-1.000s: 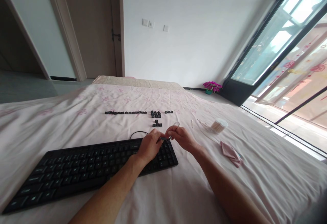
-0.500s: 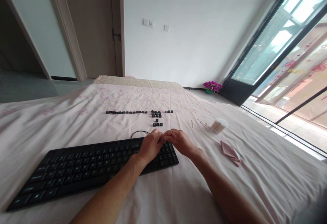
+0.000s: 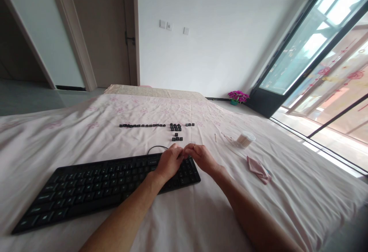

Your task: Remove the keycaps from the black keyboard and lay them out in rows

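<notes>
A bed point(image 3: 71, 129) with a pale pink sheet fills the room before you. Your left hand point(image 3: 169, 162) and right hand point(image 3: 201, 157) meet over the right end of the black keyboard point(image 3: 100, 186). The right hand pinches a thin wire loop point(image 3: 192, 143). The left hand is curled; I cannot tell if it grasps something. Loose keycaps point(image 3: 143, 126) lie in rows beyond the keyboard.

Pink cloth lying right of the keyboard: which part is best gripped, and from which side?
Probably pinch a raised fold near the middle of the pink cloth, coming straight down from above. It lies crumpled and low on the bedsheet, so its ridges stand up for fingertips while its edges lie flat. The right hand is the nearer one.
</notes>
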Tool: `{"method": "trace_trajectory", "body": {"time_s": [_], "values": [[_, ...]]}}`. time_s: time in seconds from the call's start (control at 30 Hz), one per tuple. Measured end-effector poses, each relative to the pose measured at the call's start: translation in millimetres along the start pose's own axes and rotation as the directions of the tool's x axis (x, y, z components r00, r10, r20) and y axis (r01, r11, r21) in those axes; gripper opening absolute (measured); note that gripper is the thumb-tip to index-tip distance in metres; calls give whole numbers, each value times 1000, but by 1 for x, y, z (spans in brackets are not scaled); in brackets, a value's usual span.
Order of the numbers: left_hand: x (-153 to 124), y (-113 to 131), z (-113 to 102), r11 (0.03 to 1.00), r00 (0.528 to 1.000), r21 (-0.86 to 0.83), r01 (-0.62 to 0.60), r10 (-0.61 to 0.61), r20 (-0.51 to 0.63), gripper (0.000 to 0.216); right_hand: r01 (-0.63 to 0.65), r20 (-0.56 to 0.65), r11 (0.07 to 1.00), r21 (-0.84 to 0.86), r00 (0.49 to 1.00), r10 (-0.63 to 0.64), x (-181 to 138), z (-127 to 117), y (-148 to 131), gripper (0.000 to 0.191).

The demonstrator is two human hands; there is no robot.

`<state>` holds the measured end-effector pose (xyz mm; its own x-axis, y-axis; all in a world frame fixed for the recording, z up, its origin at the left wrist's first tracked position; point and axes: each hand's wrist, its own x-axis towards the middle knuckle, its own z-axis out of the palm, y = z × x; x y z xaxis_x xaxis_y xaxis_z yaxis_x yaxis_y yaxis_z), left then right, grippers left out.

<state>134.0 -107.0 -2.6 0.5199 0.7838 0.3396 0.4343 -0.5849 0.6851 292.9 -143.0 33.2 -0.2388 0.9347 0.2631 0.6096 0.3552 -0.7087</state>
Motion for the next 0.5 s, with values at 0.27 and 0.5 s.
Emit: {"method": "trace_trajectory", "body": {"time_s": [0.27, 0.5], "values": [[0, -3, 2, 1000, 1000, -10, -26, 25, -12, 20, -39, -71, 991, 131, 996, 48, 2, -6, 14, 32], [-1, -4, 3, 1000, 1000, 10, -26, 26, -6, 18, -36, -84, 995, 89, 996, 44, 1, -1, 12, 31]]}}
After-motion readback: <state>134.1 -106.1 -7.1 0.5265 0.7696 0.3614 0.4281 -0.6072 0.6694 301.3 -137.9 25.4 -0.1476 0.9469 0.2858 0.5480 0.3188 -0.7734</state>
